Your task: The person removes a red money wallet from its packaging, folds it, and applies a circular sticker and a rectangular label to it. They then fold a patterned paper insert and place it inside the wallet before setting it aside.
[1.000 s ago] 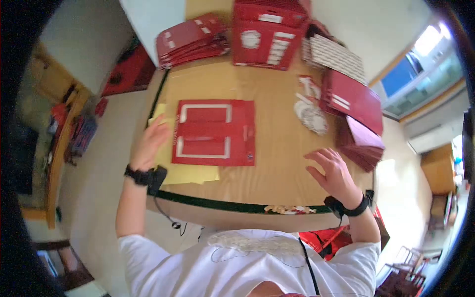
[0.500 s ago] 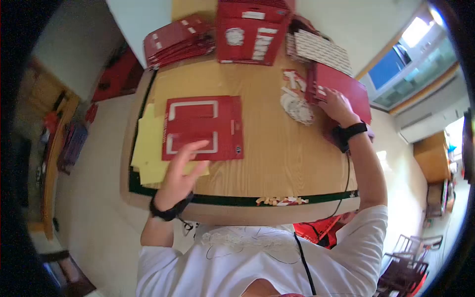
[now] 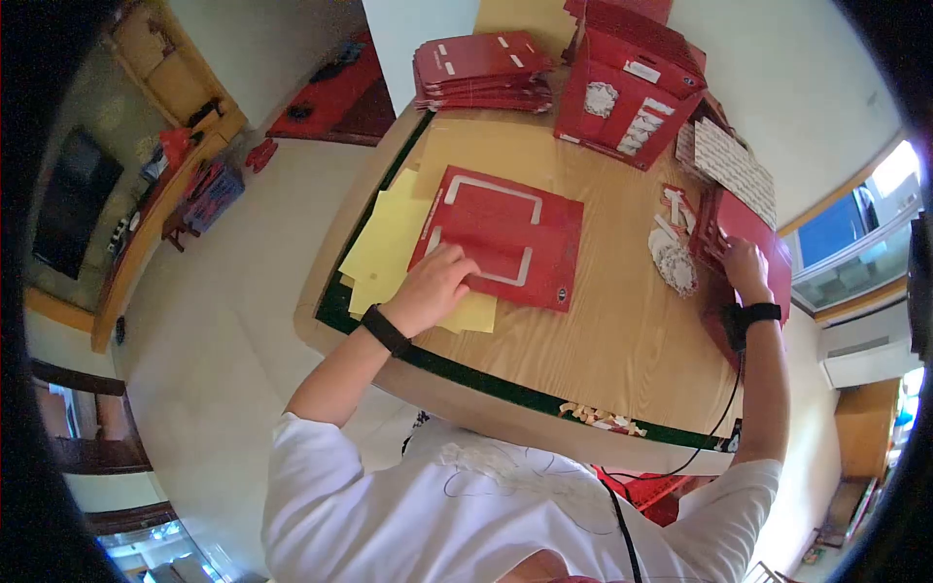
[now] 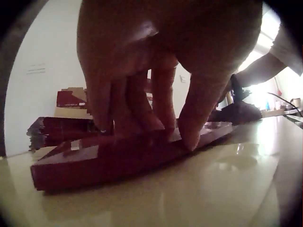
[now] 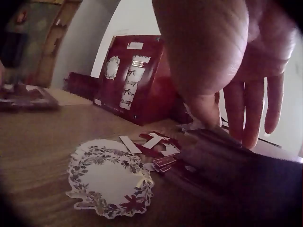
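Note:
A flat red cardboard piece with two white bracket-shaped strips lies at the table's left, partly over yellow sheets. My left hand rests on its near left corner. In the left wrist view, its fingers reach down onto the red top and the thumb is at the side edge. Over at the right, my right hand pinches the left edge of a red card on the stack of red cards. The right wrist view shows the thumb at that edge and straighter fingers over the top.
Wreath-shaped paper cutouts and small white-and-red pieces lie left of the right stack. Behind are a large red box, a pile of red cards and patterned sheets. Scraps lie along the front edge.
My right hand has gone from above the table to the right-hand red stack. My left hand has come from the left side down onto the red piece. The head view has turned.

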Motion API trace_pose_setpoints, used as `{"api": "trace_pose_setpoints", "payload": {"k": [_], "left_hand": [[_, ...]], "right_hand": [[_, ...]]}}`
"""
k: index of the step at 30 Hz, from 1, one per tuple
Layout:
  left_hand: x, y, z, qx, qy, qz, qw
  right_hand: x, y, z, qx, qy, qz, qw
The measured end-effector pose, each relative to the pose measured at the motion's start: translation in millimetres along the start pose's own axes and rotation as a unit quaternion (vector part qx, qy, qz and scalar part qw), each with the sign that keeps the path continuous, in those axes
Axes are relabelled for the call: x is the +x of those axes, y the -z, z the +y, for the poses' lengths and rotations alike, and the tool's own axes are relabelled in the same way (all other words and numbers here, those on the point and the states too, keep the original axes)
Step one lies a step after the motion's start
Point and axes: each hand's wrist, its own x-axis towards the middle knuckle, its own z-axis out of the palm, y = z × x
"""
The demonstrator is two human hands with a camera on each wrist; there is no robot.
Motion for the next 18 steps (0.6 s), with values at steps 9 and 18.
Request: {"api": "trace_pose_setpoints", "payload": {"k": [9, 18], "left_hand": [[19.5, 44.2, -20.2, -0.022, 0.060, 0.107, 0.992], [13.2, 41.1, -57.8, 0.011, 0.129, 0.063, 0.990]], "right_hand": [[13.2, -14.0, 27.3, 0.011, -0.086, 0.088, 0.992], [-17.6, 50.1, 19.5, 0.159, -0.107, 0.314, 0.930]]}}
